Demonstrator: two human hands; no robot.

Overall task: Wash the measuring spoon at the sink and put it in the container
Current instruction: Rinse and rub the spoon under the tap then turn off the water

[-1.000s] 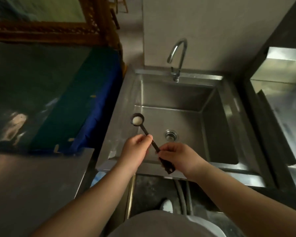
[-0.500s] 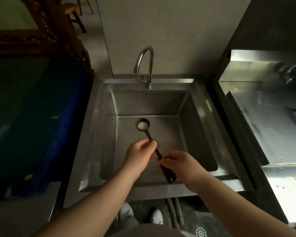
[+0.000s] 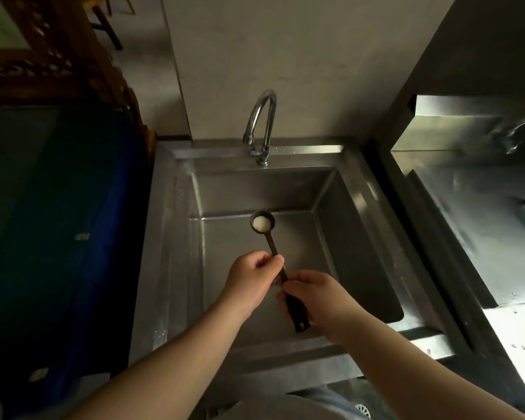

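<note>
I have the black measuring spoon [image 3: 274,256] held over the steel sink [image 3: 176,237], both hands on its handle. My left hand [image 3: 250,283] pinches the mid-handle, its grip closed around it; my right hand [image 3: 319,301] clasps the wide end toward 5 o'clock. The bowl points to 12 o'clock, level, with a pale white lump sitting in it. The faucet [image 3: 259,122] stands at 12 o'clock beyond the bowl, well apart. A steel desk [image 3: 479,231] lies at 3 o'clock.
</note>
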